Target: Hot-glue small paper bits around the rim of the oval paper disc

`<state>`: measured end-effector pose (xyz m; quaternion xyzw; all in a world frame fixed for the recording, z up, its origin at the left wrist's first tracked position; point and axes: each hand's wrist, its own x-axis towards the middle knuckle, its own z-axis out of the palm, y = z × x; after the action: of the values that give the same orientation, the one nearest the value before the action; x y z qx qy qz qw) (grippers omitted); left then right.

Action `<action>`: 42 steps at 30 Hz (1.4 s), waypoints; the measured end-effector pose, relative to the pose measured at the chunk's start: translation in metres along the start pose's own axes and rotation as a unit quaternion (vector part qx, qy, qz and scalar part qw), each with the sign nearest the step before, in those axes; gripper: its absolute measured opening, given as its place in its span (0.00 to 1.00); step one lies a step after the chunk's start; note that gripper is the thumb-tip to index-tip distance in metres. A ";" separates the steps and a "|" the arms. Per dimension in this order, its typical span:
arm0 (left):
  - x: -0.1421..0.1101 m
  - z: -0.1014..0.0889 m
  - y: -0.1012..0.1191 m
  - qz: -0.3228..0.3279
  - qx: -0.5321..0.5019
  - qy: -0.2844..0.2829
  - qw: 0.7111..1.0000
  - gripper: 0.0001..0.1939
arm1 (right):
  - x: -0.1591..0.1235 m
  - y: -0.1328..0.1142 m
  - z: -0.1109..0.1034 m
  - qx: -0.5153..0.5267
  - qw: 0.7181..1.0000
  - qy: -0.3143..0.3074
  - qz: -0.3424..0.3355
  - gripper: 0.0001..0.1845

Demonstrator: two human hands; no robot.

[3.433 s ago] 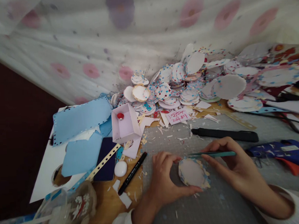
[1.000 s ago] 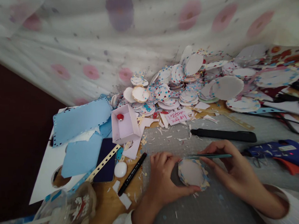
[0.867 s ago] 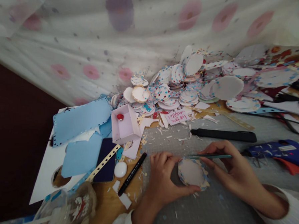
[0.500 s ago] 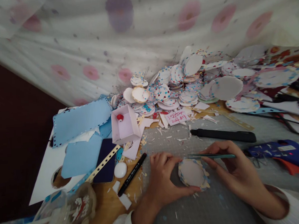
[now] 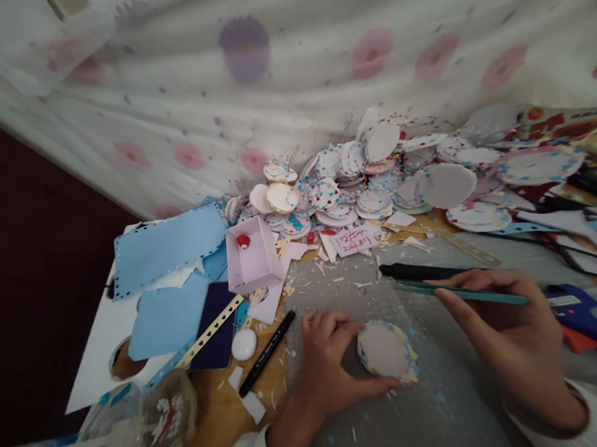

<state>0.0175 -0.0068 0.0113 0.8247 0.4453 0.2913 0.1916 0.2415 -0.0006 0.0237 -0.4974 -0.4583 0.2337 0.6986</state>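
My left hand (image 5: 328, 365) curls round the left and near edge of a round paper disc (image 5: 386, 349) with a speckled rim, pressing it onto the grey cutting mat (image 5: 423, 404). My right hand (image 5: 504, 336) is closed on a slim teal craft tool (image 5: 462, 293), held up and to the right of the disc, its tip pointing left, clear of the paper.
A heap of cut speckled discs (image 5: 356, 180) lies at the back. A pink box (image 5: 253, 256), blue sheets (image 5: 167, 247), a black marker (image 5: 266, 353), a black knife (image 5: 421, 270), a blue glue gun (image 5: 580, 305) and a glass jar (image 5: 139, 425) surround the mat.
My right hand has lifted the teal tool away from the disc's top edge, up and to the right. The left hand stays on the disc. The view has tilted slightly.
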 end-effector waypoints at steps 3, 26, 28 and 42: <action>0.000 0.000 0.000 0.018 0.002 0.023 1.000 0.37 | 0.001 -0.001 0.001 0.003 1.000 -0.006 0.000 0.15; -0.001 0.003 -0.003 0.009 -0.006 0.030 0.999 0.36 | -0.008 0.000 0.003 -0.001 0.997 -0.072 0.007 0.12; -0.002 0.004 -0.004 0.003 -0.011 0.025 1.000 0.36 | -0.007 -0.001 0.003 -0.002 0.997 -0.077 0.004 0.12; -0.001 0.005 -0.003 -0.036 -0.023 -0.018 0.999 0.37 | -0.011 -0.002 0.002 -0.062 0.993 -0.103 0.008 0.12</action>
<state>0.0184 -0.0066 0.0049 0.8086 0.4641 0.2796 0.2292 0.2346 -0.0088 0.0214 -0.5163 -0.5376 0.2603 0.6138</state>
